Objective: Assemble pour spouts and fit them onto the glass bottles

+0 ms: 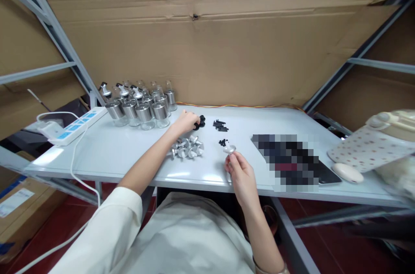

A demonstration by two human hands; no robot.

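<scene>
Right grip (pixel 240 172) pinches a shiny, round silver cap (pixel 229 149); I can't judge left grip (pixel 186 122).

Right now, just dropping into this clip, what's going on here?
A person sits at a white table. Their right hand holds a silver piece by its edge, while their left hand reaches to a cluster of black round parts. More silver pieces lie nearer the person, with black strips and small black bits to the right. Glass-and-metal bottles stand at the back left.
</scene>
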